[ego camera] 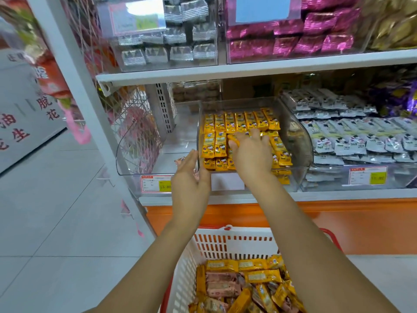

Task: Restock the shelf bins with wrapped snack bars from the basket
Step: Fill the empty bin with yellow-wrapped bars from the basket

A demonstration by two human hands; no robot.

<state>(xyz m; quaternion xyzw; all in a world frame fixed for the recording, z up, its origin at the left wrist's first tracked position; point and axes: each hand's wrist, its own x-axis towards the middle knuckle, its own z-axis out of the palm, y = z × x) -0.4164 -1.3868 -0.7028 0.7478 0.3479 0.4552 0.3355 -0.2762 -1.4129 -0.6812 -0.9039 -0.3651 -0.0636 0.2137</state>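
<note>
The middle bin is roofed by the upper shelf board, so access is left only from the front, over its low lip. Its floor is mostly covered by rows of yellow bars, on which the right hand is spread; a narrow strip is left bare along the right wall. The dividing wall on its left is flanked by the left hand. The left bin is almost bare inside. The basket below is open-topped, crossed by both forearms
</note>
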